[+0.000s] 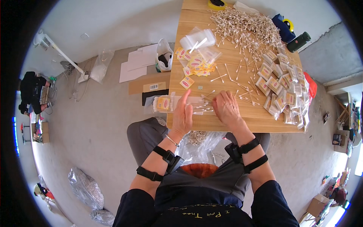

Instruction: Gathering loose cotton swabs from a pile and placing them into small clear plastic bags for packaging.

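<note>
Right now the person sits at the near edge of a pale wooden worktop (261, 121), both forearms strapped with black bands, and works a small bundle of cotton swabs (202, 105) lying on the wood between the hands. The left hand (182, 113) stands on edge beside the bundle, palm facing inward, fingers held straight and together with the forefinger pointing up the worktop; its grip is apart, pressing flat against the swab ends rather than closing on anything. The right hand (226, 108) lies palm down over the other end of the bundle, fingers curled loosely on top of the sticks; how tightly that grip is closed I cannot tell, since the fingertips are hidden under the hand. Just to the left of the left hand, a filled clear packet of swabs (163, 103) with a yellow label hangs at the worktop's left edge. Further up lies a scatter of yellow label cards (196, 65) and a heap of empty clear bags (198, 38). A big loose pile of swabs (245, 30) covers the far end, and a stack of finished packets (285, 90) crowds the right side. A clear plastic bag (198, 145) sits in the person's lap under the worktop's edge.
</note>
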The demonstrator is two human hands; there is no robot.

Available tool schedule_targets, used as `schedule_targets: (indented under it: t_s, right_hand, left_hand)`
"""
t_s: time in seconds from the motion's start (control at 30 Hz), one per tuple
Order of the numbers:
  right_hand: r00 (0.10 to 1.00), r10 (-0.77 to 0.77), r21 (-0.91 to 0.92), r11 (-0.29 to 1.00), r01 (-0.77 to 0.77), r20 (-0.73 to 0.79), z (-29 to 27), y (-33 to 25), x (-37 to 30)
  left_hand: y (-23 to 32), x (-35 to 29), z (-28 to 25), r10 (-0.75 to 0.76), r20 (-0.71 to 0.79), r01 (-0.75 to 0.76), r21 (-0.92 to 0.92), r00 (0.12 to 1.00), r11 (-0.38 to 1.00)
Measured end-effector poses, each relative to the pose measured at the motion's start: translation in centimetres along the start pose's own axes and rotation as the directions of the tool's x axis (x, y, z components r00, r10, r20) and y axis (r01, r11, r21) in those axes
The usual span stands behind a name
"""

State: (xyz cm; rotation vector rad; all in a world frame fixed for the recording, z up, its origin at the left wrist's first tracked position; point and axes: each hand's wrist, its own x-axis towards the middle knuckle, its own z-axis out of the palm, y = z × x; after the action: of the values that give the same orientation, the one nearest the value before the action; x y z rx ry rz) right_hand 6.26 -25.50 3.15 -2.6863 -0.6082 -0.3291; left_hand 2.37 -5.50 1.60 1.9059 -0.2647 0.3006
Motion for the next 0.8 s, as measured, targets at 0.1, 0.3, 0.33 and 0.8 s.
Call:
schedule_targets:
  t_s: [0.1, 0.3, 0.33, 0.8]
  right_hand:
    - [0.999, -0.006, 0.044, 0.999, 0.003, 0.054, -0.3, 0.5, 0.4]
    - [0.996, -0.01, -0.016, 1.0, 0.011, 0.086, -0.6, 0.4, 2.9]
    - [0.996, -0.036, -0.003, 0.999, 0.037, 0.079, -0.1, 0.6, 3.2]
    - [0.967, 0.241, 0.522, 0.837, -0.163, -0.084, 1.0, -0.7, -0.5]
  left_hand:
    - [0.0, 0.0, 0.0, -0.01, -0.001, 0.01, -0.002, 1.0, 1.0]
    - [-0.2, 0.0, 0.0, -0.016, -0.006, 0.016, 0.006, 1.0, 1.0]
    - [-0.3, 0.0, 0.0, -0.009, -0.01, 0.009, -0.001, 1.0, 1.0]
    - [-0.1, 0.0, 0.0, -0.007, -0.026, 0.007, -0.025, 1.0, 1.0]
